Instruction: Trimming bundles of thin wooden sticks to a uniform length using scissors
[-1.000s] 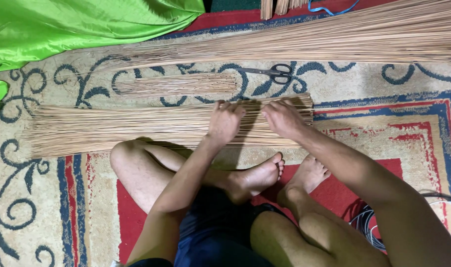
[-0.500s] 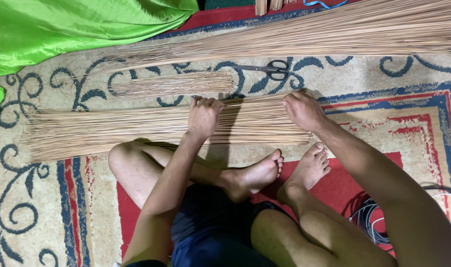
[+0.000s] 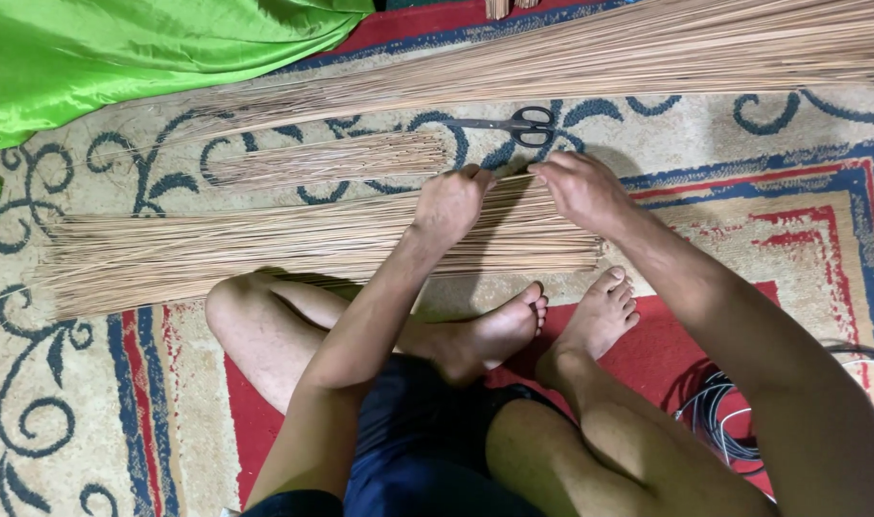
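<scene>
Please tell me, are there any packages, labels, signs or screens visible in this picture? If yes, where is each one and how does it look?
None are in view. The picture shows only a patterned carpet, bundles of thin sticks, black scissors, a green cloth and some cables.

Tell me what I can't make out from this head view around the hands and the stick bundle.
- Left hand and right hand: fingers curl into the stick bundle, so the grip beneath is hidden.
- Long stick pile: cut off by the right edge.
- Scissors: blade tips too thin to tell open or closed.
- Green cloth: cut off at top and left edges.
- Cables: partly behind the right arm.
</scene>
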